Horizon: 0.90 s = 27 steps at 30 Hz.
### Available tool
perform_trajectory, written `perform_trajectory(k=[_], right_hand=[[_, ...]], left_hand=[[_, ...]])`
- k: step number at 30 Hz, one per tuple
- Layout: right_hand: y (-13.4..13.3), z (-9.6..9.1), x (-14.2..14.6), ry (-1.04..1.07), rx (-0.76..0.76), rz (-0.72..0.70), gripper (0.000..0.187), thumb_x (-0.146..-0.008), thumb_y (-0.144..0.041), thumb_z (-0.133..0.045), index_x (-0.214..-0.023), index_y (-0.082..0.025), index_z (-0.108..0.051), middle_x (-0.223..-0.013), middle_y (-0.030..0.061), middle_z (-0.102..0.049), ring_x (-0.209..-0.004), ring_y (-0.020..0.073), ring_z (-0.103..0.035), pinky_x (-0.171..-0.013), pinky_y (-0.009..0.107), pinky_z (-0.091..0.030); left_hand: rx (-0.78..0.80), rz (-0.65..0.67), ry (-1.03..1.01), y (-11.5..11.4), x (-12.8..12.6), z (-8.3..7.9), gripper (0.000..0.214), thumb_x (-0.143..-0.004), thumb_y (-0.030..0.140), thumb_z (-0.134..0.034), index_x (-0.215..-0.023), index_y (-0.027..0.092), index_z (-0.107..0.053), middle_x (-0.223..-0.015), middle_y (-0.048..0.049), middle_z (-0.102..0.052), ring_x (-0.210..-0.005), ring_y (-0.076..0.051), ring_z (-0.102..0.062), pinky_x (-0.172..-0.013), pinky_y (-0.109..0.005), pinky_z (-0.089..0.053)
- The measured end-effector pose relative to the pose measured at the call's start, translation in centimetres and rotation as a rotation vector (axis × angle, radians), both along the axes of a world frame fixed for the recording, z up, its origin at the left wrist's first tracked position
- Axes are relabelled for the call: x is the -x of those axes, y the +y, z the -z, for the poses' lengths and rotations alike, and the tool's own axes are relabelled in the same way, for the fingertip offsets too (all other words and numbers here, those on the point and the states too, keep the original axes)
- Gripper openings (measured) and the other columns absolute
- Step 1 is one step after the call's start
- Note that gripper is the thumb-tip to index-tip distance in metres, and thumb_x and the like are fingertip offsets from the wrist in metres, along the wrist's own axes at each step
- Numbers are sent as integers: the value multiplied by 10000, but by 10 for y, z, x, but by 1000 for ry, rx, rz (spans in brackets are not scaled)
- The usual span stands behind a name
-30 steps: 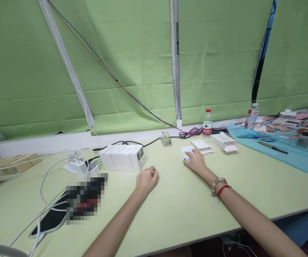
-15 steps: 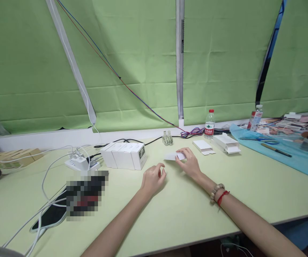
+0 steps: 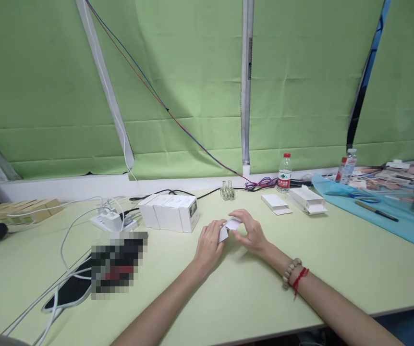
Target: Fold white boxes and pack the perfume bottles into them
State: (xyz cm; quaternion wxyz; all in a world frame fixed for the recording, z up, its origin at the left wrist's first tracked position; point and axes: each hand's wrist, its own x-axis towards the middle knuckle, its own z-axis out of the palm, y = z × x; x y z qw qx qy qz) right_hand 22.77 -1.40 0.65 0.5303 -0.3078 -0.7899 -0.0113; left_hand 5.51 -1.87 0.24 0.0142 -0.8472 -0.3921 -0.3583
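– Shifted inward since a second ago: card (image 3: 233, 223), gone from beside the box (image 3: 273, 203) and now raised between left hand (image 3: 208, 246) and right hand (image 3: 250, 233).

– And the left, loosely curled with nothing in it back then?

– Now brought up to the card too. Means two-handed handling rather than one-handed carrying, by the look of it.

– Held how?

– On the right, lightly: thumb and fingers curved apart, upper part of the card caught between. On the left, closer: fingers laid together over the lower part, thumb mostly out of sight. Bent in the middle, or perhaps two pieces overlapping; too small to tell.

– Any edges to mind?

– To the left, stack (image 3: 168, 213), near the left hand. Beyond the fingertips, vials (image 3: 227, 191), upright and probably easy to topple with a forward reach. To the right and farther back, box and carton (image 3: 308, 199), both with flaps jutting out, then bottle (image 3: 284, 174).

– And room?

– Most on the near side, back to the edge of the table (image 3: 257, 293); plenty rightward too, short of the cloth (image 3: 408, 234). Least straight ahead and left.
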Motion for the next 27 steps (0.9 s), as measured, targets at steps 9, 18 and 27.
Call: perform_trajectory(k=[9,18,27], right_hand=[[5,8,2,116,-4,102,182,-873,-348,-469,-992,-211,-448,-1097,90,-529,-1026,190,-541,-776,323,-521],[2,7,5,-3,122,134,266,-887,-363,-448,-1117,-234,-480,-1276,101,-385,-1139,214,-475,-707,312,-557],[8,16,11,270,458,-66,287,-926,-478,-347,-1043,-231,-435,-1254,95,-341,-918,166,-568,-711,300,-538]], left_hand=[[45,-72,-237,-2,2,-2,266,-907,180,-273,-1056,194,-493,-953,-64,-589,-843,-201,-543,-718,-313,-412],[342,-37,-638,-5,1,2,342,-941,475,-275,-963,203,-481,-764,-18,-554,-666,-173,-527,-596,-277,-402],[517,54,-597,-5,-2,7,432,-920,545,-252,-1106,200,-433,-806,-42,-601,-673,-195,-561,-581,-296,-427]])
